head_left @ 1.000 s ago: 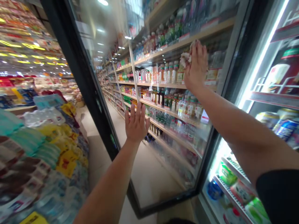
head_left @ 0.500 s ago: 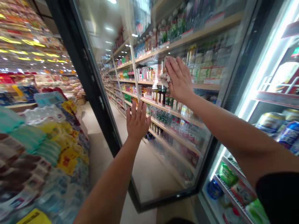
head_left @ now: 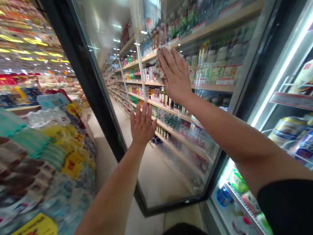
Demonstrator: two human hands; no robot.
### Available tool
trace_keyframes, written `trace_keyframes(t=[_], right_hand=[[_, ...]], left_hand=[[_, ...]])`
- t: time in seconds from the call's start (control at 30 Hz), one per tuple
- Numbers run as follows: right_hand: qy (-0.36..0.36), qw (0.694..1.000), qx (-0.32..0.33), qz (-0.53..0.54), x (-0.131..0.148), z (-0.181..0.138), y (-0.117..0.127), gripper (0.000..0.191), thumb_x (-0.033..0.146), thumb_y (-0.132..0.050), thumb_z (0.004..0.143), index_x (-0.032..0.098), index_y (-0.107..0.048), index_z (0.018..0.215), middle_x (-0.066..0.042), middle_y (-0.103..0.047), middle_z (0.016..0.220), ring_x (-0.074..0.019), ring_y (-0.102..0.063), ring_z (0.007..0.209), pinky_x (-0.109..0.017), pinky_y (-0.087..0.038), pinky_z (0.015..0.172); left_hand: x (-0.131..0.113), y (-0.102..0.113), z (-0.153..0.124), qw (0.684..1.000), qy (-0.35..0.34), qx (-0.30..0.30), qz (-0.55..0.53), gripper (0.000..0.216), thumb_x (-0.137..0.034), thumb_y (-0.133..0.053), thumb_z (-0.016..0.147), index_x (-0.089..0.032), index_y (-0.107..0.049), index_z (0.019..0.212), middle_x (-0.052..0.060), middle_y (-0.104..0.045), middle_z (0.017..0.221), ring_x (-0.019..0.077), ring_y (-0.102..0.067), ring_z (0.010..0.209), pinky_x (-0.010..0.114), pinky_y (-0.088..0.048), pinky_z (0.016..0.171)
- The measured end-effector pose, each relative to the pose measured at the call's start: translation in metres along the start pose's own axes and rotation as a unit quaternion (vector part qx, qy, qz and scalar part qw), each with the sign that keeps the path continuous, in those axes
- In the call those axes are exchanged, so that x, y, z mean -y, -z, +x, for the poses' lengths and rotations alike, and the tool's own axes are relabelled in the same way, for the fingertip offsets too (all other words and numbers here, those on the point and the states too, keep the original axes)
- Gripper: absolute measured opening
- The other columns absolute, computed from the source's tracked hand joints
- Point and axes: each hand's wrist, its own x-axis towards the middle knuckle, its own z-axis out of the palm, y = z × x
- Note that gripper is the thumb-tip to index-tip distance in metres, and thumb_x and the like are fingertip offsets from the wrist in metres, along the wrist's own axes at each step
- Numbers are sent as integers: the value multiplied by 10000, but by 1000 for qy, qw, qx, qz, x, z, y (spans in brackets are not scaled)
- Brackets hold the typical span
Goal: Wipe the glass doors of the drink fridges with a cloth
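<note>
An open glass cooler door (head_left: 110,107) with a black frame stands in front of me. My left hand (head_left: 142,125) lies flat against the glass near its middle, fingers stretched upward, holding nothing. Higher up, my right hand (head_left: 174,73) presses a crumpled white cloth (head_left: 158,70) onto the glass, fingers flat over it. Through the pane I see store shelves with bottles.
The lit cooler interior (head_left: 288,130) with cans and packaged drinks is at the right. A display of bagged goods and bottled water (head_left: 44,153) fills the left. An aisle floor (head_left: 102,156) runs between them, behind the door.
My right hand with the cloth has swept left across the glass, dipping a little on the way. My left hand stays in nearly the same spot.
</note>
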Motion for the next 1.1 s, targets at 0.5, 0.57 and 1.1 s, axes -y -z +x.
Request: trace_keyframes(t=[0.5,0.57,1.1], right_hand=[[116,981,90,127,19,-94,-15,656,378,-359,1080,134,-235,1676,-117,-276,1748,-201,-151,1645,-463,-223,1341],[51,993,64,82,-7,-107,-12,645,440,-318,1094,146,-275,1667,-127,-326,1727,-228,-187,1639,-515,-197,1337],[-96,995,34,-24,-43,-147,-18,645,451,-286,1074,160,-361,1645,-137,-378,1701,-281,-258,1619,-566,-211,1317]], left_hand=[[13,-8,-3,999,-41,20,-22,544,-429,-532,1011,-302,-528,1539,114,-414,1654,325,-133,1623,645,-50,1296],[11,-7,-2,999,-32,30,-25,548,-461,-521,1014,-288,-539,1534,120,-430,1644,336,-156,1620,638,-40,1297],[-44,2,17,987,138,-65,-57,710,-579,-662,931,-221,-467,1513,164,-475,1610,367,-432,1484,624,-212,1259]])
